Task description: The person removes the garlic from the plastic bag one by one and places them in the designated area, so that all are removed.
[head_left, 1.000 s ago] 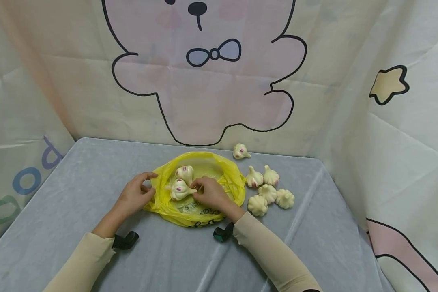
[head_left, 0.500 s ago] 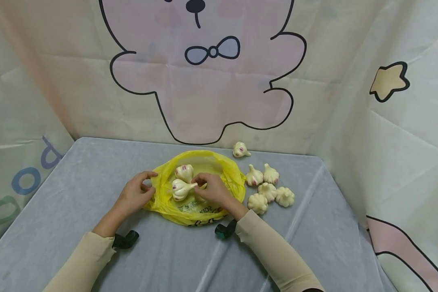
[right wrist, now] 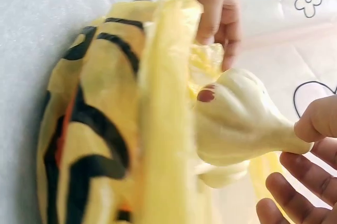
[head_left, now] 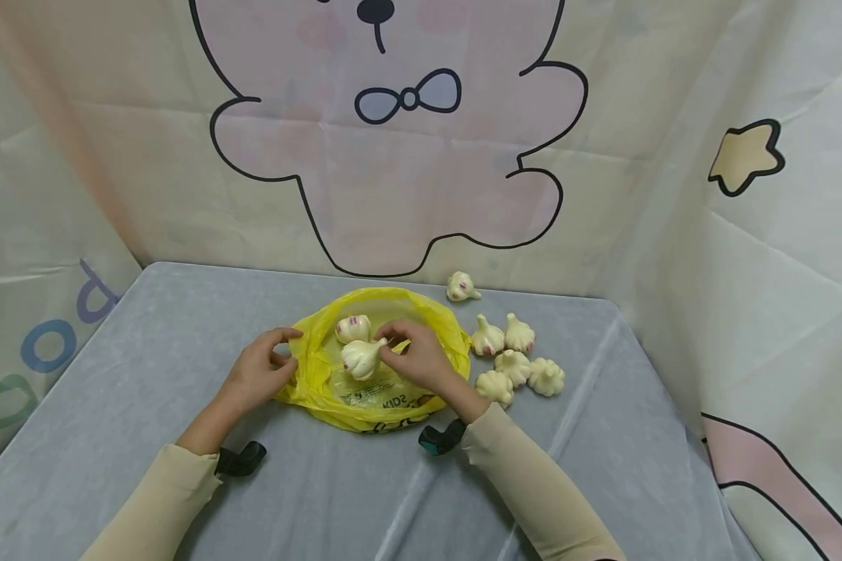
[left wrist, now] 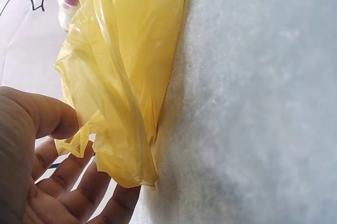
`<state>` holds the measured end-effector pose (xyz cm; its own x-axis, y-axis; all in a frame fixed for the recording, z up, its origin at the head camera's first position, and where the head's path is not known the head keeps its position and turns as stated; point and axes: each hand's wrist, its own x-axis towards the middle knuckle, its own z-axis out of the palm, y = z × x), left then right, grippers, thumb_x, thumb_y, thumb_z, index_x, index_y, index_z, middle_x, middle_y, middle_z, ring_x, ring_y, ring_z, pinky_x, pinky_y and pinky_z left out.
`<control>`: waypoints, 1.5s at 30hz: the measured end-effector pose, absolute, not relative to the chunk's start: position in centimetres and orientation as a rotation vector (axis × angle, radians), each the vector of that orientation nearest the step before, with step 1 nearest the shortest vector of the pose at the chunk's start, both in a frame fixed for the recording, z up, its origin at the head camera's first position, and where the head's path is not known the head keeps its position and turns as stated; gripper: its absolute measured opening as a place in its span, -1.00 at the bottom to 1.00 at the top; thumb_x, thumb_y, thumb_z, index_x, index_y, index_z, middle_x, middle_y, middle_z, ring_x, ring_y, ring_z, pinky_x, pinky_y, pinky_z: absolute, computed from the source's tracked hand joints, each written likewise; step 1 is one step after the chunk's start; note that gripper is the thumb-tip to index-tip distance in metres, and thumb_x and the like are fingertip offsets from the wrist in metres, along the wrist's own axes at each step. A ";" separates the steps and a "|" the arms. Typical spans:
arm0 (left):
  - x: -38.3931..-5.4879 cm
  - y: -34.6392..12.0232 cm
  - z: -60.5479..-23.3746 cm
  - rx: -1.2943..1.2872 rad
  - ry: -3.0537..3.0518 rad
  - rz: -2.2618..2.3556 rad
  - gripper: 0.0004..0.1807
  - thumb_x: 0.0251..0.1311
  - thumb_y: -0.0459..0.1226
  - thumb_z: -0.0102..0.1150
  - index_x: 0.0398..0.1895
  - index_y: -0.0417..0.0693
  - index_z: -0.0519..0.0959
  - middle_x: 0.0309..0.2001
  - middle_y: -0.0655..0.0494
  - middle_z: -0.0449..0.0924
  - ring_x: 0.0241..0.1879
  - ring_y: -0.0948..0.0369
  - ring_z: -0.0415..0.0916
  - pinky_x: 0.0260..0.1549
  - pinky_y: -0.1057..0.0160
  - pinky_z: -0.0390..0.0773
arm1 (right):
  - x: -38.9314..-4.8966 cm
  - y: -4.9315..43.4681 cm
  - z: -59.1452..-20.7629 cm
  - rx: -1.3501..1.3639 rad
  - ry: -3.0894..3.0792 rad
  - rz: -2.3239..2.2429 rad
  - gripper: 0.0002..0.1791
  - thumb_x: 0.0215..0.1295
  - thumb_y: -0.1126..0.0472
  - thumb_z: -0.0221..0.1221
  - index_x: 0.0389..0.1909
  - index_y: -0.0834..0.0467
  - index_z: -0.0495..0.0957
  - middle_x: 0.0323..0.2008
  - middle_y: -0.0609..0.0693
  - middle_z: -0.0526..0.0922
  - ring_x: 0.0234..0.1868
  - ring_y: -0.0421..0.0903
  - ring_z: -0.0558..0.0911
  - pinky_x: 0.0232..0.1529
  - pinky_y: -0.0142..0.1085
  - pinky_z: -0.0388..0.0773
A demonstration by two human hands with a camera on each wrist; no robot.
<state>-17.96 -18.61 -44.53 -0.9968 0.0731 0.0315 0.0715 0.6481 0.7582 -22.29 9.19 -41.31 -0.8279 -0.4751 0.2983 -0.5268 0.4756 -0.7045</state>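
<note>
A yellow plastic bag (head_left: pixel 320 408) with dark print stands on the table, its mouth spread wide. My left hand (head_left: pixel 260 368) is at the bag's left edge; in the left wrist view, thumb and fingers (left wrist: pixel 64 121) lie on either side of the crumpled rim. Over the bag's mouth, my right hand (head_left: pixel 421 357) pinches a garlic bulb (head_left: pixel 360 360) by its stem. The right wrist view shows this bulb (right wrist: pixel 239 119), cream with a dark red spot, above the bag's rim. Behind it, inside the bag, sits another garlic bulb (head_left: pixel 352 329) with purple marks.
Several garlic bulbs (head_left: pixel 512 368) lie grouped just right of the bag on the grey cloth-covered table (head_left: pixel 323 499). Another garlic bulb (head_left: pixel 461 286) lies near the table's back edge. A printed curtain (head_left: pixel 407 179) hangs behind the table.
My right hand has moved up and a little to the right, raising the garlic bulb by its stem. My left hand has kept its place at the bag's edge.
</note>
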 end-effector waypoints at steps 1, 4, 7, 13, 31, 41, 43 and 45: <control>-18.0 -18.6 -44.5 0.125 2.849 1.312 -0.52 0.27 -0.30 0.05 0.27 -0.07 0.36 0.26 -0.22 0.33 -0.13 -0.02 0.58 -0.39 0.22 0.61 | -22.2 9.4 -41.1 0.895 -2.636 1.298 -0.83 0.20 0.27 0.19 -0.20 0.17 0.65 -0.21 0.00 0.69 -0.25 -0.11 0.64 -0.33 -0.42 0.58; -18.0 -18.6 -44.6 0.123 2.846 1.314 -0.52 0.27 -0.30 0.05 0.28 -0.07 0.36 0.26 -0.22 0.33 -0.13 -0.02 0.58 -0.39 0.21 0.61 | -22.1 9.9 -40.5 0.883 -2.605 1.297 -0.83 0.20 0.27 0.19 -0.20 0.15 0.65 -0.24 0.00 0.69 -0.26 -0.11 0.64 -0.36 -0.39 0.58; -18.0 -18.6 -44.6 0.129 2.845 1.318 -0.52 0.27 -0.30 0.05 0.28 -0.08 0.36 0.27 -0.22 0.32 -0.13 -0.02 0.58 -0.39 0.22 0.61 | -22.0 10.5 -39.8 0.869 -2.585 1.280 -0.84 0.21 0.26 0.18 -0.20 0.10 0.65 -0.26 -0.02 0.68 -0.26 -0.12 0.64 -0.39 -0.37 0.58; -18.0 -18.7 -44.6 0.141 2.853 1.320 -0.52 0.27 -0.30 0.05 0.27 -0.08 0.36 0.26 -0.23 0.33 -0.13 -0.03 0.59 -0.40 0.21 0.61 | -22.0 12.3 -37.8 0.860 -2.559 1.224 -0.82 0.24 0.25 0.16 -0.17 0.09 0.65 -0.22 -0.02 0.65 -0.25 -0.13 0.62 -0.41 -0.34 0.59; -18.0 -18.8 -44.6 0.152 2.839 1.340 -0.52 0.27 -0.31 0.06 0.28 -0.07 0.36 0.26 -0.22 0.32 -0.11 -0.04 0.59 -0.39 0.21 0.61 | -22.6 19.9 -31.2 0.657 -2.554 0.965 -0.82 0.25 0.27 0.16 -0.16 0.12 0.66 -0.15 0.03 0.69 -0.25 -0.10 0.63 -0.41 -0.36 0.56; -18.0 -18.9 -44.7 0.153 2.840 1.340 -0.52 0.28 -0.30 0.05 0.28 -0.08 0.36 0.26 -0.23 0.32 -0.12 -0.03 0.59 -0.40 0.21 0.61 | -22.7 25.0 -31.7 0.496 -2.655 0.746 -0.79 0.27 0.25 0.10 -0.14 0.12 0.64 -0.11 0.08 0.66 -0.18 0.02 0.61 -0.32 -0.20 0.55; -18.0 -18.9 -44.7 0.152 2.846 1.335 -0.52 0.27 -0.30 0.05 0.28 -0.08 0.36 0.26 -0.23 0.33 -0.12 -0.03 0.59 -0.40 0.21 0.61 | -22.8 25.9 -32.0 0.483 -2.683 0.685 -0.79 0.28 0.24 0.09 -0.14 0.12 0.64 -0.11 0.10 0.66 -0.16 0.06 0.61 -0.29 -0.12 0.55; -18.0 -18.9 -44.7 0.151 2.852 1.330 -0.52 0.27 -0.30 0.05 0.27 -0.08 0.37 0.25 -0.23 0.33 -0.13 -0.03 0.59 -0.40 0.21 0.61 | -22.8 26.7 -32.3 0.471 -2.695 0.636 -0.79 0.27 0.24 0.10 -0.15 0.13 0.65 -0.12 0.11 0.67 -0.17 0.08 0.61 -0.25 -0.07 0.54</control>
<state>-18.02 -18.89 -44.69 -0.9954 0.0830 0.0481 0.0902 0.6390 0.7639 -22.83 26.67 -32.27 -0.8903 -0.2392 0.3874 -0.3872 0.8455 -0.3676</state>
